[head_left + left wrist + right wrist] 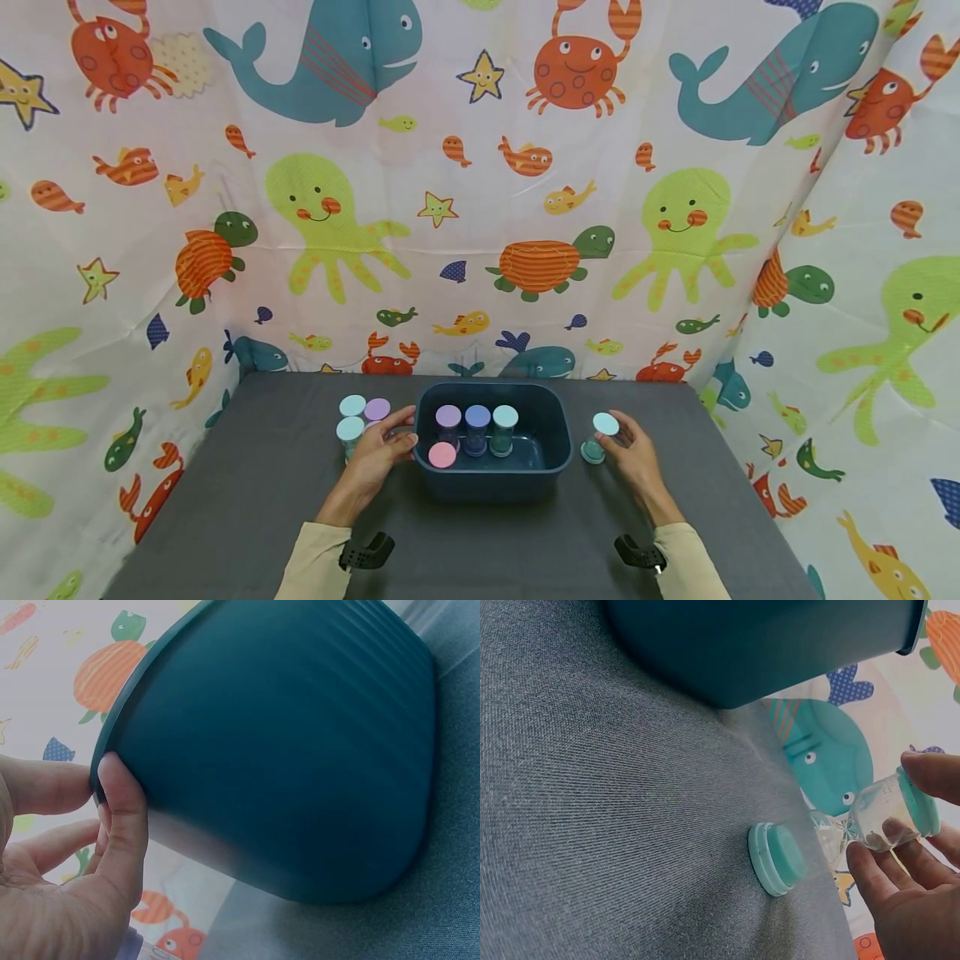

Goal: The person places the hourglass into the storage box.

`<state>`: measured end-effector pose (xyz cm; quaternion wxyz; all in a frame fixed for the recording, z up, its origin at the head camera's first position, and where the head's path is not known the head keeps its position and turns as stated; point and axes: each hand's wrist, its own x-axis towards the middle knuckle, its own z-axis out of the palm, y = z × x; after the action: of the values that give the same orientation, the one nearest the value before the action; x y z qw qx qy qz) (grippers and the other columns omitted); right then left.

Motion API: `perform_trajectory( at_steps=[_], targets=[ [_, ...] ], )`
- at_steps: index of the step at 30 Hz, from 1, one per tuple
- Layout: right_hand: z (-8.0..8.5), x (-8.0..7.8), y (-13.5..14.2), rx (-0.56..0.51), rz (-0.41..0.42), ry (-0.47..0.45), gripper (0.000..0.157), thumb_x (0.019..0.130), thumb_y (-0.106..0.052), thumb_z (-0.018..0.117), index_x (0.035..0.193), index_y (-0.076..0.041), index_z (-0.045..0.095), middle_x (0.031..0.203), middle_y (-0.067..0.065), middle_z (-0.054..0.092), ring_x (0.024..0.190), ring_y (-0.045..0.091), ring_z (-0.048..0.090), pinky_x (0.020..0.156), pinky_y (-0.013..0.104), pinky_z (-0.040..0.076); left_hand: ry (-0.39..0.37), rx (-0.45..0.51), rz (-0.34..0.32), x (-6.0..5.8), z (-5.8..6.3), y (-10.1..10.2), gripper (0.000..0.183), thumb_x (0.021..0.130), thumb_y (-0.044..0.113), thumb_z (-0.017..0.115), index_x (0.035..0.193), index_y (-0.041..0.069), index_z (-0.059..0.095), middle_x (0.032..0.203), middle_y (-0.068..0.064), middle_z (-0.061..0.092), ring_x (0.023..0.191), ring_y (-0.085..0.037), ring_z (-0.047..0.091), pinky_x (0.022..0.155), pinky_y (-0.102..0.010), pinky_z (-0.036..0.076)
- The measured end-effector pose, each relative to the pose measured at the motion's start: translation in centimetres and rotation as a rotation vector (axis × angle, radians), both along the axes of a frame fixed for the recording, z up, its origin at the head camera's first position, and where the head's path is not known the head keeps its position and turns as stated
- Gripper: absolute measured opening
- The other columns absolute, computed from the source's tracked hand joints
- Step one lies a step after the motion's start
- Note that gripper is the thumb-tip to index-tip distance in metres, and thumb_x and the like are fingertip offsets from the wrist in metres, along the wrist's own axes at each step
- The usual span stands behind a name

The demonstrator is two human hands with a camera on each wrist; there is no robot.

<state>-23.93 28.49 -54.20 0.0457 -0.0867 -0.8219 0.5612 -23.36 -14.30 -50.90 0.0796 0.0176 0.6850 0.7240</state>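
Note:
My left hand (375, 454) grips the left rim of a dark blue plastic bin (495, 485), thumb and fingers on either side of it. To the right of the bin, my right hand (636, 458) holds a teal-capped sand timer (881, 814) by its upper bulb and cap. The timer's teal base (776, 859) is down at the grey cloth. Inside the bin stand a purple sand timer (448, 417), a blue-violet one (477, 417) and a teal one (505, 417). A pink-capped timer (442, 455) is at its front left.
Left of the bin, beside my left hand, stand several more timers, among them a teal one (352, 406) and a purple one (377, 408). Grey cloth (247, 483) covers the table. A curtain with sea animals (480, 183) hangs behind and along the sides.

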Motion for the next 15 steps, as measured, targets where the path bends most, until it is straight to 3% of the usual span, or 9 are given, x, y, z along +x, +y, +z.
perform_trajectory(
  at_steps=[5,11,15],
  targets=[
    [-0.1,0.05,0.05,-0.006,-0.009,-0.004,0.063,0.093,-0.024,0.068,0.147,-0.008,0.04,0.151,0.018,0.043,0.139,0.033,0.043,0.107,0.045,0.04,-0.004,0.001,-0.007,0.15,0.07,0.03,0.053,0.094,-0.001,0.059,0.145,0.006,0.046,0.136,-0.022,0.047,0.1,-0.022,0.06,0.078,-0.023,0.055],
    [-0.08,-0.03,0.14,-0.021,-0.014,-0.01,0.065,0.091,-0.027,0.07,0.146,-0.008,0.042,0.149,0.017,0.045,0.137,0.033,0.044,0.089,0.019,0.045,0.006,0.004,-0.007,0.12,0.17,0.03,0.053,0.094,-0.002,0.058,0.145,0.004,0.045,0.135,-0.022,0.046,0.098,-0.021,0.06,0.076,-0.023,0.055],
    [-0.11,0.05,0.17,-0.032,-0.016,-0.007,0.064,0.091,-0.026,0.071,0.145,-0.007,0.042,0.149,0.018,0.045,0.137,0.033,0.045,0.081,0.01,0.042,0.002,-0.001,-0.014,0.11,0.16,0.02,0.053,0.095,-0.001,0.058,0.145,0.005,0.045,0.135,-0.021,0.047,0.097,-0.02,0.06,0.077,-0.023,0.055]
  ],
)
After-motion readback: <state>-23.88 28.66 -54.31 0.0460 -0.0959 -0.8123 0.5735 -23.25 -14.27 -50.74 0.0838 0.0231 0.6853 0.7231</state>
